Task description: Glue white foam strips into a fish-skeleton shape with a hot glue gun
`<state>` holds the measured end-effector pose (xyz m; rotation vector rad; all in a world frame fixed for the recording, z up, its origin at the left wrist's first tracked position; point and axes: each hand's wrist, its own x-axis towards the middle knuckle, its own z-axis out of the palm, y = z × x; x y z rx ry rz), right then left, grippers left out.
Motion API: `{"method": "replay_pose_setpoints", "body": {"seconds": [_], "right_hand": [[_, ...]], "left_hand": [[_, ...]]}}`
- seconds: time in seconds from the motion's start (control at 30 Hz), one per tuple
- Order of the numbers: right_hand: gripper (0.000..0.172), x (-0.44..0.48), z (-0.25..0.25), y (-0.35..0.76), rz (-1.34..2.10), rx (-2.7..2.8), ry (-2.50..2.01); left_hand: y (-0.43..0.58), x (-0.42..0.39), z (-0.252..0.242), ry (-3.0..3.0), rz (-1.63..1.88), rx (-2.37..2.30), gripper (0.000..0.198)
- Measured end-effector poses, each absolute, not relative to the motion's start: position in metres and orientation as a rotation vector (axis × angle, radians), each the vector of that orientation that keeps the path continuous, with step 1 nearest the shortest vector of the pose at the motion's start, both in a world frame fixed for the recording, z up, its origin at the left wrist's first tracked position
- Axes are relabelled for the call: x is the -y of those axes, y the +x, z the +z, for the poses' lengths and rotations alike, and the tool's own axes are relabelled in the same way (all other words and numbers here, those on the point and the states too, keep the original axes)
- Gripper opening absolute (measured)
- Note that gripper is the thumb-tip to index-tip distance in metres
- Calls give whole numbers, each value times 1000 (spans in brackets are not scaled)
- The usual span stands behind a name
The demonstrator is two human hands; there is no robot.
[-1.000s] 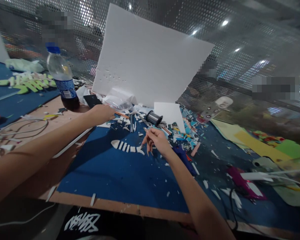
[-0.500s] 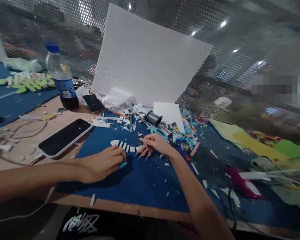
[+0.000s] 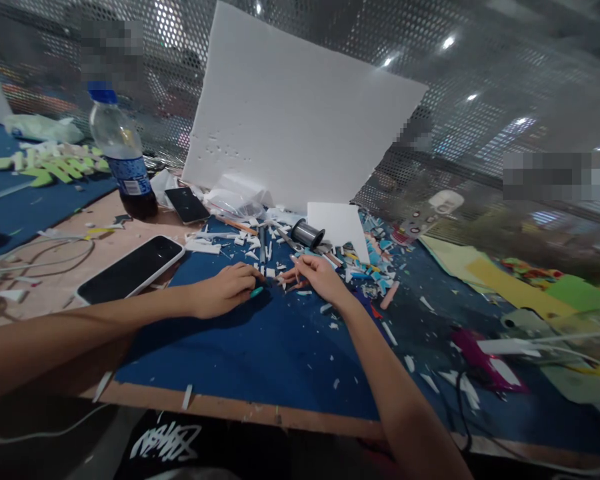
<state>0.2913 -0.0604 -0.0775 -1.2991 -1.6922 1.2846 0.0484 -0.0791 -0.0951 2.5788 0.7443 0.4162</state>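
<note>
Two hands face each other across a narrow gap above the blue mat [image 3: 260, 360]; we locate a white square piece [image 3: 270, 273] on the mat, at 2 o'clock from the left hand [image 3: 223, 293], just beside its fingertips; a smaller white piece [image 3: 281, 283] lies at 9 o'clock from the right hand [image 3: 317, 277], by its fingertips, and we cannot tell whether they touch it; we see the left fingers bunched together, with a teal item [image 3: 257, 291] at their 3 o'clock edge, grip unclear; the right thumb and forefinger curl close together, and we cannot confirm a pinch; a dark spool [image 3: 307, 234] sits at the right hand's 12 o'clock.
</note>
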Motion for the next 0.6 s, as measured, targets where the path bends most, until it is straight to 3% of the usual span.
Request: {"method": "replay_pose_setpoints", "body": {"seconds": [0.23, 0.6], "right_hand": [[41, 64, -68, 290, 984, 1765, -1277], [41, 63, -76, 295, 777, 1920, -1342]], "left_hand": [[66, 80, -98, 2812, 539, -867, 24], [74, 82, -110, 2832, 653, -978, 23]]}}
